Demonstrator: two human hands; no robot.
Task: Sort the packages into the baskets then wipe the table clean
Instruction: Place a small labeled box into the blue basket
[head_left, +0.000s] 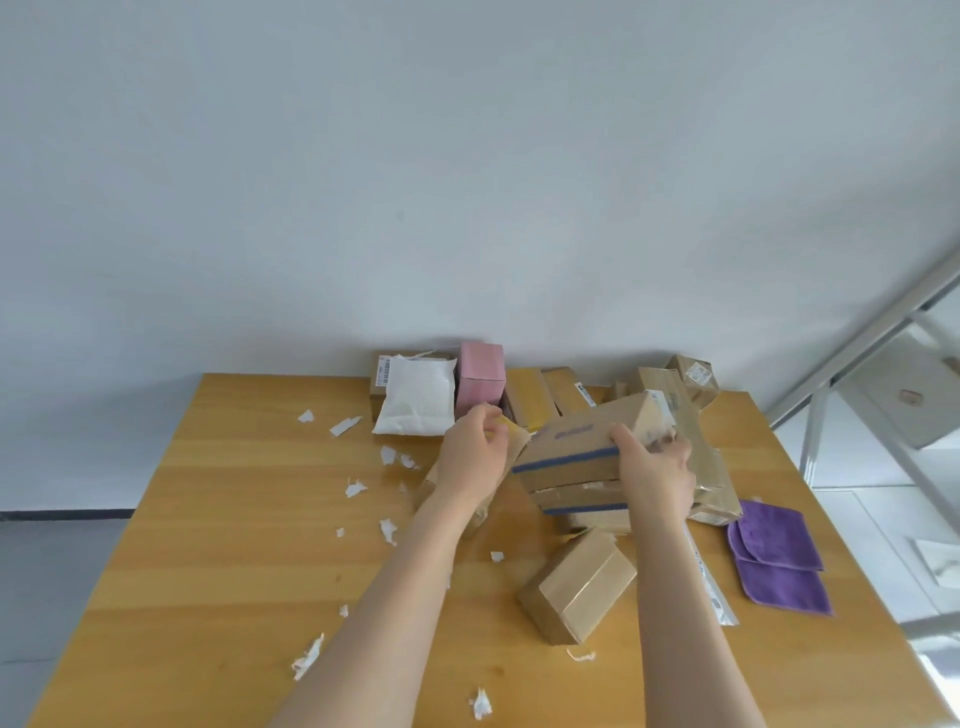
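Right hand (655, 470): grips the near end of a blue-taped carton (569, 452), which sits tilted atop the heap.
Left hand (471, 448): fingers curled on what looks like a yellow packet (510, 425), just beside the carton.
Packages: a pink box (482, 376) and a white pouch (415, 402) lie beyond the left hand. A brown box (576, 592) sits nearer than the right hand.
Baskets: none in view.
Cloth: a purple cloth (779, 558) lies folded to the right of the right hand, untouched.
Table (234, 519): paper scraps (387, 530) are strewn left of the left arm.
Progress: sorting appears barely begun, and wiping is not yet started.
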